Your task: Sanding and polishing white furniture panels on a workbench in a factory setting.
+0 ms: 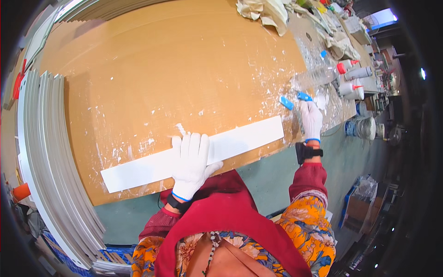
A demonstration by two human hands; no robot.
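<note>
White strip (pixel 249 139) laid along near edge of brown worktop (pixel 152 78); middle covered by gloved left hand (pixel 190 159), grip spread flat, thumb apart. Pale panels (pixel 50 161) stacked at left. Farther right, blue tool (pixel 304 96) seen at fingertips of gloved right hand (pixel 312 119); whether pinched in grip cannot be told. Second blue piece (pixel 286 103) placed just beside. Clear bottle (pixel 318 77) laid beyond; crumpled cloth (pixel 265 14) heaped toward far right.

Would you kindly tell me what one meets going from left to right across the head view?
Stacked long white panels, white-gloved left hand, left one of two blue oblong objects, white-gloved right hand, white bottle with red nozzle.
</note>
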